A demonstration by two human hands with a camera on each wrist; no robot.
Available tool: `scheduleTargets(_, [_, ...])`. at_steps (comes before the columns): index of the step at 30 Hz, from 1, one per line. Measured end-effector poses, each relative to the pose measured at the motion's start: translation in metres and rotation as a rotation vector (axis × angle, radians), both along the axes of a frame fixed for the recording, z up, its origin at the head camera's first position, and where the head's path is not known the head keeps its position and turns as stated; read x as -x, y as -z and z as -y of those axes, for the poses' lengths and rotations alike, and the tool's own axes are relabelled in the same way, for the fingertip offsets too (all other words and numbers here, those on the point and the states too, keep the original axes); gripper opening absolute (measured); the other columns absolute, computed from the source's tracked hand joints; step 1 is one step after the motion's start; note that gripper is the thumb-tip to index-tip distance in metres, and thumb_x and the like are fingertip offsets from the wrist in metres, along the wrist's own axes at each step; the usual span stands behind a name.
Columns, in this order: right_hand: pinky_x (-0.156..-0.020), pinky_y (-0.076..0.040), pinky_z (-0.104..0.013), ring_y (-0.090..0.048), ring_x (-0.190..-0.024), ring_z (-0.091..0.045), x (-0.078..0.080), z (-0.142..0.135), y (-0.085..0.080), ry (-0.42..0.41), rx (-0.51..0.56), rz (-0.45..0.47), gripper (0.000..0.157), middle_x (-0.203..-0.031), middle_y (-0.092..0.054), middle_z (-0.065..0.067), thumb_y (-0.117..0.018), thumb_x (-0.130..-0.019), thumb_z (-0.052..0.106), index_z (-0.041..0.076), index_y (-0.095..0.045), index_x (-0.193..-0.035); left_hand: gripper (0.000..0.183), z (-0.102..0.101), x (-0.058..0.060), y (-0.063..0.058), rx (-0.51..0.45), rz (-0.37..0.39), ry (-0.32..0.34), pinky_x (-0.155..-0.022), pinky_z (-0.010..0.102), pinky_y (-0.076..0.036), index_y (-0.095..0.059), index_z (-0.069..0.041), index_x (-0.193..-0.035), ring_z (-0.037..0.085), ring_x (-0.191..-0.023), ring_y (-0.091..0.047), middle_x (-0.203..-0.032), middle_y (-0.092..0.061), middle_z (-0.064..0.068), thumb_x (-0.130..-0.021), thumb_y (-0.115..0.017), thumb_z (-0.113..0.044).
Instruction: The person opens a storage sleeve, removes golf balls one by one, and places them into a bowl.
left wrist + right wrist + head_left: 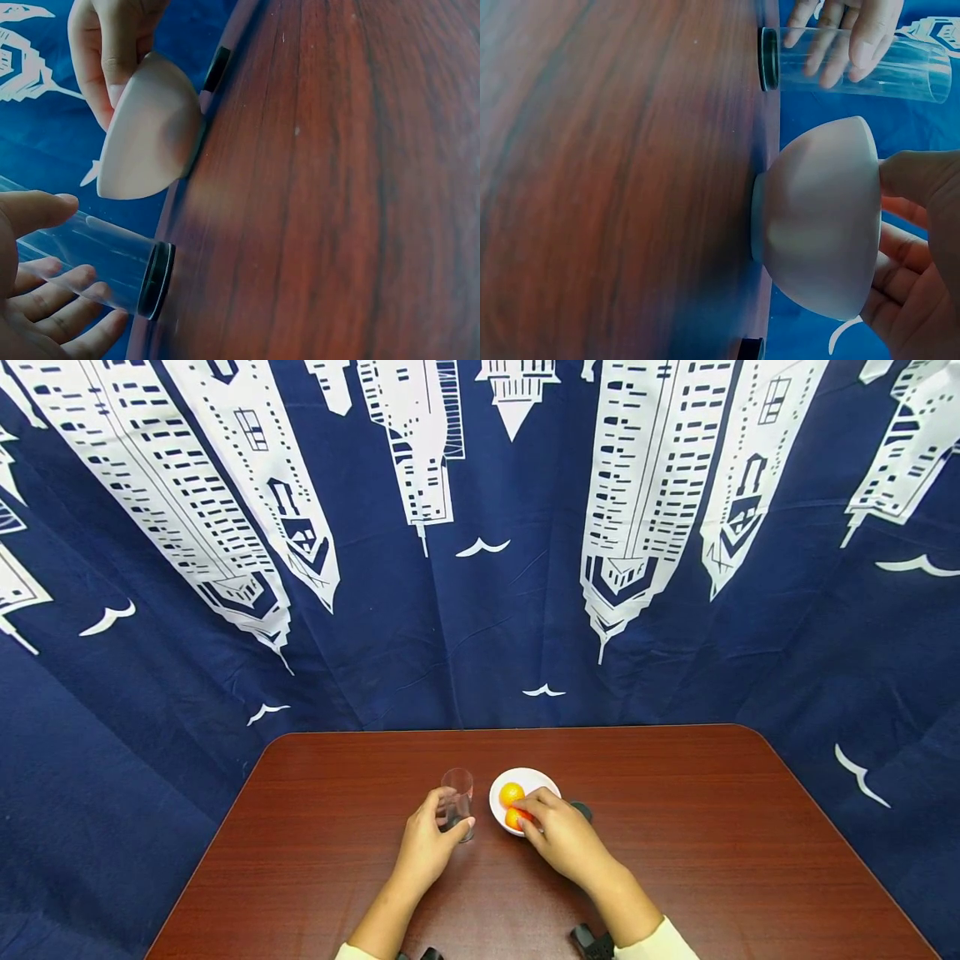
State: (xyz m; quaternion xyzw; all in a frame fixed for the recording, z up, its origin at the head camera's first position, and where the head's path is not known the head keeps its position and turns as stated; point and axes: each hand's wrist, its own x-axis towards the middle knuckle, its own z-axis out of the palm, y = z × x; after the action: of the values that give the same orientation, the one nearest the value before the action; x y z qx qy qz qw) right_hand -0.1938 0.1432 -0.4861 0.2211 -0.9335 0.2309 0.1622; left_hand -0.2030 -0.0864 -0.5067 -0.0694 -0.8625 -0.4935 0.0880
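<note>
A tall clear cylinder [462, 795] with a dark base stands upright on the brown table. My left hand [430, 837] is around it, thumb on one side and fingers on the other; how firmly it grips cannot be seen. To its right is a white bowl [542, 776] holding a yellow-orange fruit [512, 793] and a redder orange fruit [514, 818]. My right hand [567, 837] reaches over the bowl's near right rim and holds the redder fruit between thumb and fingers. In the right wrist view, the bowl's wall [821, 217] hides the fruit and fingertips.
A dark round flat object [581, 811] lies just right of the bowl, partly behind my right hand. The table [330, 827] ends at a blue curtain [495, 635] printed with white buildings and birds. Black wrist gear [592, 941] shows by my right sleeve.
</note>
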Motion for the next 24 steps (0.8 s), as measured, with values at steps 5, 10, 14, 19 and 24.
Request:
scheduleTargets(5, [-0.077,-0.057,-0.031,-0.066,-0.085,-0.013,-0.001,0.001,0.000,0.017,0.003,-0.013,0.023,-0.102,-0.066,0.001,-0.077,-0.088,0.012,0.010,-0.076,-0.111,0.048,0.000,0.000,0.000,-0.006,0.013,0.012,-0.092,0.041,-0.058,-0.057,-0.010,-0.127,0.032,-0.116,-0.067,-0.129,-0.066,0.013,-0.086,-0.081,-0.019])
scheduleTargets(10, [-0.074,-0.056,-0.028,-0.064,-0.081,-0.010,-0.001,0.000,0.001,0.022,0.008,-0.022,0.022,-0.101,-0.066,0.002,-0.077,-0.088,0.013,0.010,-0.076,-0.110,0.050,0.000,0.000,0.001,-0.004,0.018,0.014,-0.092,0.041,-0.058,-0.057,-0.010,-0.128,0.034,-0.117,-0.066,-0.128,-0.065,0.017,-0.084,-0.082,-0.017])
scheduleTargets(14, [-0.069,-0.053,-0.025,-0.060,-0.077,-0.007,-0.001,0.000,0.002,0.022,0.012,-0.017,0.022,-0.101,-0.065,0.004,-0.077,-0.088,0.015,0.011,-0.076,-0.110,0.055,0.000,0.000,0.002,-0.008,0.011,0.019,-0.095,0.045,-0.056,-0.055,-0.009,-0.129,0.036,-0.119,-0.065,-0.130,-0.064,0.017,-0.082,-0.084,-0.015])
scheduleTargets(19, [-0.069,-0.051,-0.020,-0.056,-0.076,-0.004,0.000,-0.002,0.001,0.010,0.064,0.014,0.022,-0.102,-0.065,0.004,-0.077,-0.088,0.015,0.012,-0.075,-0.110,0.061,0.001,-0.002,-0.002,-0.028,-0.004,0.002,-0.099,0.050,-0.053,-0.054,-0.008,-0.132,0.036,-0.122,-0.063,-0.132,-0.065,0.014,-0.081,-0.085,-0.017])
scheduleTargets(24, [-0.071,-0.053,-0.020,-0.061,-0.079,-0.007,0.000,-0.004,-0.004,-0.004,0.178,0.016,0.023,-0.103,-0.068,0.002,-0.074,-0.091,0.013,0.009,-0.074,-0.113,0.066,0.002,-0.005,-0.012,-0.030,-0.019,-0.024,-0.104,0.049,-0.051,-0.052,-0.006,-0.139,0.035,-0.127,-0.060,-0.137,-0.062,0.016,-0.083,-0.083,-0.023])
